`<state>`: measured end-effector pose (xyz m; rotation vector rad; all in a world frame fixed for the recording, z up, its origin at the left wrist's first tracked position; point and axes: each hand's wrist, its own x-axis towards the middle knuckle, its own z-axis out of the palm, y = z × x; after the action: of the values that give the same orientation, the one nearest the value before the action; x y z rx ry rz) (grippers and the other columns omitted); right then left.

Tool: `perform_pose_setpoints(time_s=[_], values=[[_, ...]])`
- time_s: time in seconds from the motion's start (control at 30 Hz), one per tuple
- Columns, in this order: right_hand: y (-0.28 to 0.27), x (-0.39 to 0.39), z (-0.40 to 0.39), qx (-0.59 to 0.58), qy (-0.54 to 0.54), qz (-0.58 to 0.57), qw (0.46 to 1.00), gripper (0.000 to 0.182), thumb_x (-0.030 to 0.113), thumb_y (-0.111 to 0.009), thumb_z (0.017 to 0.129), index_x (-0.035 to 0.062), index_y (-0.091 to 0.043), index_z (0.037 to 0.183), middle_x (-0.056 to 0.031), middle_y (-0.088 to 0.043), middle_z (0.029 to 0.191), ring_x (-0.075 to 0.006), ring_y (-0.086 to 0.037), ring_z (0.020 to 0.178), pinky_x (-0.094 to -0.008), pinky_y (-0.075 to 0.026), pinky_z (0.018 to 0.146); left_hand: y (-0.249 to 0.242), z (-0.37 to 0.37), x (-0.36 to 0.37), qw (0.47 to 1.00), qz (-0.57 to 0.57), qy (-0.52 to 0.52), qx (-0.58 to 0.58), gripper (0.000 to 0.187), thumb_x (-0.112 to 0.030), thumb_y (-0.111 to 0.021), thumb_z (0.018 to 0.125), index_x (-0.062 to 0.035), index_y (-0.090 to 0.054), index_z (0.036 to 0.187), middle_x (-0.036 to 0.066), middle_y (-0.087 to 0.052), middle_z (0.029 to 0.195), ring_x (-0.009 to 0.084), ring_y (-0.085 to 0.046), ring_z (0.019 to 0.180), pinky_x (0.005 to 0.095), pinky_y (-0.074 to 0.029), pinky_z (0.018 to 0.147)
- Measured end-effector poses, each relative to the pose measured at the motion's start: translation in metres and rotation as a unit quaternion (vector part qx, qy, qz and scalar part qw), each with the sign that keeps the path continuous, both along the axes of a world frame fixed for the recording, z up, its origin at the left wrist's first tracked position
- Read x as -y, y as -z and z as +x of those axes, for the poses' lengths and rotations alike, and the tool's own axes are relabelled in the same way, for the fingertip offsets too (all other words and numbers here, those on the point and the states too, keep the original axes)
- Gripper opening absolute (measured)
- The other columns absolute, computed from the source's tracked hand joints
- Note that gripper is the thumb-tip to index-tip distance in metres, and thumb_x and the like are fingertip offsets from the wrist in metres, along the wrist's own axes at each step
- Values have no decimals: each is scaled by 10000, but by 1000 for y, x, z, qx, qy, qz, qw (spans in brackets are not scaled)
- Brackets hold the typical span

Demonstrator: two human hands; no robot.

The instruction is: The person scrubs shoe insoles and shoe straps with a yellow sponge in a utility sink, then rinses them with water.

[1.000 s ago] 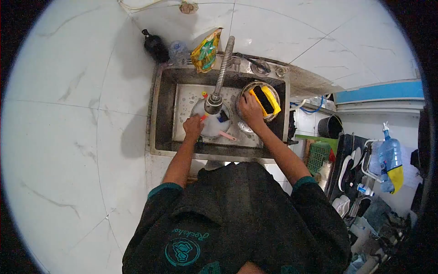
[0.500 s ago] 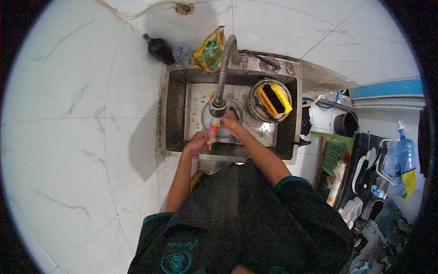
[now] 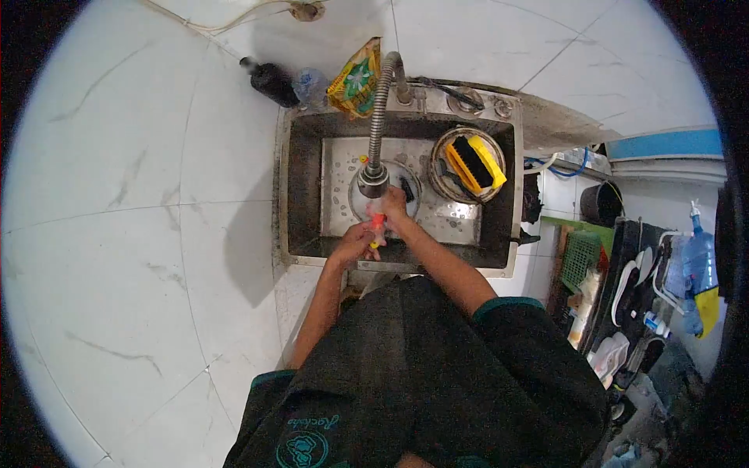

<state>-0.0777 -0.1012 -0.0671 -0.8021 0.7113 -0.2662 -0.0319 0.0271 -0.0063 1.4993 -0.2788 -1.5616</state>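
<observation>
My left hand [image 3: 355,243] is closed around a small pink-and-red object [image 3: 378,221] with a yellow end; its exact kind is too blurred to tell. At the upper end of that object, the fingers of my right hand [image 3: 395,206] are pinched against it. Both hands are over the near part of a metal sink [image 3: 304,248], just below the head of a flexible faucet [image 3: 373,181]. Beneath them, a round pale bowl [image 3: 417,204] sits in the basin, partly hidden. A dark item [image 3: 406,188] shows inside the bowl.
A yellow brush with black bristles [image 3: 472,165] rests on a round container [image 3: 438,189] at the sink's right. Behind the rim stand a yellow-green packet [image 3: 357,80] and a dark bottle [image 3: 273,83]. Far right are a green basket [image 3: 579,257] and a blue bottle [image 3: 699,257].
My left hand has moved slightly right with the pink-and-red object, which now meets my right hand's fingers. The view has shifted a little.
</observation>
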Motion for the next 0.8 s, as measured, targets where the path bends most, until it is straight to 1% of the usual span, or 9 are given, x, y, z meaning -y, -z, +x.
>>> perform_pose_setpoints(time_s=[0.13,0.2,0.23,0.3,0.37,0.5,0.6,0.7,0.8], values=[[5,-1,8,10,0,-33,999,208,145,-487,950,16,-482,1113,-156,-623,873,-242,-634,652,-369,-564,528,4,2,1,997,-23,-44,-65,264,-251,-490,963,-52,-510,1135,44,-631,877,132,-619,564,207,-434,447],[9,19,4,-79,-31,75,994,220,145,-487,953,22,-467,1135,-159,-624,881,-240,-639,669,-374,-571,541,10,-3,-2,992,-32,-66,-99,260,-239,-498,959,-55,-505,1143,42,-628,873,132,-619,569,202,-433,447],[9,12,8,-52,21,59,997,209,156,-504,946,15,-494,1099,-157,-626,876,-242,-654,705,-367,-571,532,17,-3,0,992,-35,-76,-91,259,-233,-503,957,-57,-503,1146,41,-626,869,132,-618,569,200,-432,446],[31,-4,17,14,-12,-132,991,213,170,-491,949,6,-505,1086,-161,-627,882,-244,-656,714,-369,-572,533,21,3,-1,991,-37,-89,-91,256,-225,-511,952,-59,-500,1147,38,-622,859,132,-615,569,200,-433,448],[17,13,5,-16,-125,8,992,275,90,-536,892,60,-445,1150,-100,-574,898,-207,-613,757,-347,-556,580,17,2,-12,988,-30,-93,-119,251,-219,-518,948,-60,-501,1142,34,-615,845,131,-610,567,203,-437,453],[17,-18,14,-21,-6,-169,985,360,76,-560,866,64,-440,1205,-116,-602,966,-218,-611,814,-367,-548,606,5,8,-12,990,-24,-102,-96,217,-193,-519,943,-65,-516,1118,27,-605,835,127,-598,579,213,-452,474],[22,8,12,-40,-119,37,991,325,67,-551,873,57,-449,1181,-124,-624,922,-224,-628,763,-355,-551,606,-3,4,-16,986,-37,-116,-118,186,-171,-508,946,-68,-526,1100,25,-599,827,127,-591,598,224,-470,496],[16,-22,18,33,-9,-35,999,291,58,-542,879,51,-458,1158,-133,-645,879,-229,-645,713,-344,-555,607,-8,12,-11,987,-22,-108,-118,176,-164,-494,954,-65,-530,1095,25,-593,814,129,-583,604,234,-482,507],[12,-10,15,0,-23,-15,1000,326,63,-551,885,61,-415,1181,-130,-638,882,-215,-650,677,-325,-550,589,-15,5,-10,985,-2,-138,-105,187,-184,-480,966,-61,-530,1098,24,-588,798,125,-566,583,237,-475,492]])
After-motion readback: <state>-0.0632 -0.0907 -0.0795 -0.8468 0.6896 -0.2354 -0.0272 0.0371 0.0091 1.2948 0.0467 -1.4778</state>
